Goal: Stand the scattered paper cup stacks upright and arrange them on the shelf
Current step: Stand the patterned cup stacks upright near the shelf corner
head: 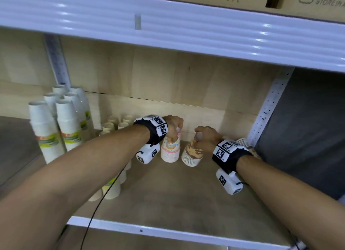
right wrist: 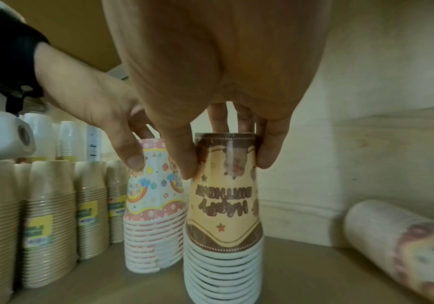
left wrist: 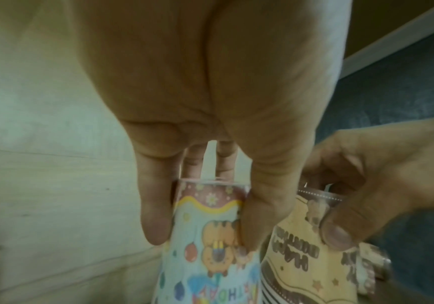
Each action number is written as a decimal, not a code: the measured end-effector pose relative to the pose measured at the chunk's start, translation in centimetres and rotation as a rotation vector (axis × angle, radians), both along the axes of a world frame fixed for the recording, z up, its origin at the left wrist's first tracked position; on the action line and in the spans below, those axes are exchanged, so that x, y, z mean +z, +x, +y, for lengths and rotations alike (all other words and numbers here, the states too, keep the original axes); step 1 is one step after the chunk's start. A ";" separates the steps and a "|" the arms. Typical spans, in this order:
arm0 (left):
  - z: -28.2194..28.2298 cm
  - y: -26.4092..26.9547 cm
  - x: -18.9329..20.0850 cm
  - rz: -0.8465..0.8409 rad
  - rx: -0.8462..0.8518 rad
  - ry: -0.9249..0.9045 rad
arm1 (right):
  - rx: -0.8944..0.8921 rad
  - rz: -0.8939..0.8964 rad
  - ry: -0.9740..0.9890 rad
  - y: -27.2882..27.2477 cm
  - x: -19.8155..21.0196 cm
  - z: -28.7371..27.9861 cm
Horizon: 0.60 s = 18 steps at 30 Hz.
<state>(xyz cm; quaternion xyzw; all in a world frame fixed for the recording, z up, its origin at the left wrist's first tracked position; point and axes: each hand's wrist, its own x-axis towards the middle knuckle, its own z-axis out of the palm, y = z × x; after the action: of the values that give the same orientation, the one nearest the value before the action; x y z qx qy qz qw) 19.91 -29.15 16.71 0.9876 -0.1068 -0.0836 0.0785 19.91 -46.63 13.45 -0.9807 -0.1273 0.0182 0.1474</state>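
Two printed stacks are being set upright, mouths down, on the shelf (head: 168,190). The pink stack (head: 170,149) is grasped at its top by the left hand (head: 173,125), the brown stack (right wrist: 223,205) by the right hand (head: 207,136). Just beyond the right wrist a third stack (right wrist: 403,242) lies toppled, apparently the next to be raised.

Pink stack (head: 170,150) and brown stack (head: 192,154) upright, side by side on shelf (head: 168,193)
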 end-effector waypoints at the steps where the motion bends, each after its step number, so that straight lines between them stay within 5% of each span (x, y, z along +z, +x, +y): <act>1: 0.6 -0.1 0.0 0.003 0.017 0.007 | 0.014 0.014 0.005 0.2 -0.1 0.8; 18: 5.7 0.2 -3.6 -0.002 0.144 0.057 | 0.188 -0.024 0.113 1.6 -3.3 7.9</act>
<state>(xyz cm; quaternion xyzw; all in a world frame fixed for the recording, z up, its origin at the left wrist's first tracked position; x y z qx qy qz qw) 20.13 -23.41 13.06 0.9947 -0.0329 -0.0799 0.0561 21.53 -38.73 10.17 -0.9547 -0.2214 0.0127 0.1986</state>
